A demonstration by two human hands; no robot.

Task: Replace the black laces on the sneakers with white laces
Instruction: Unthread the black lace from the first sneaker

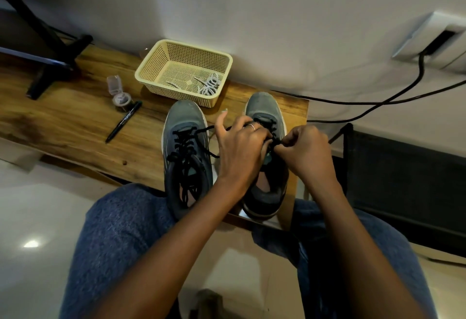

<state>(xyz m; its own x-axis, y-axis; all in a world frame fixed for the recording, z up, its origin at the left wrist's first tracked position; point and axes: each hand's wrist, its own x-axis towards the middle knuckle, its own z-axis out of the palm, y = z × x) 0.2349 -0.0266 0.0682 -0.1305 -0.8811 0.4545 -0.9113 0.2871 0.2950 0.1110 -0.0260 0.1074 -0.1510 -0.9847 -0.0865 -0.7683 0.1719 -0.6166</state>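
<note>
Black lace, right sneaker: black lace [267,126] runs under our hands; we work it on the right sneaker [267,167], which stands on the bench [75,121] with its toe pointing away from us.
Left hand: our left hand [242,147] lies over the lacing of that sneaker, fingers curled down onto the lace, index finger lifted; we judge it holds the lace, though the grip itself is hidden.
Right hand: our right hand [305,152] pinches a short stretch of the same lace between thumb and fingertips, touching the left hand's fingers.
Key relation: the sneaker's long axis runs straight away from us, heel near our knees; the lace lies directly beneath both hands, the right hand nearer the outer eyelets, the left over the tongue.
Left sneaker: left sneaker [186,157] stands just beside our left hand, parallel, black laces still threaded, loose ends trailing toward the hands.
White laces: white laces [209,84] lie in the basket [181,71], beyond our left hand past the toes.
Stage, as we judge: early; black laces still in both shoes, white untouched.
Next move calls for: pulling the lace outward across the shoe, row by row.
Also beyond our left hand: pen [123,121], small clear container [118,91].
</note>
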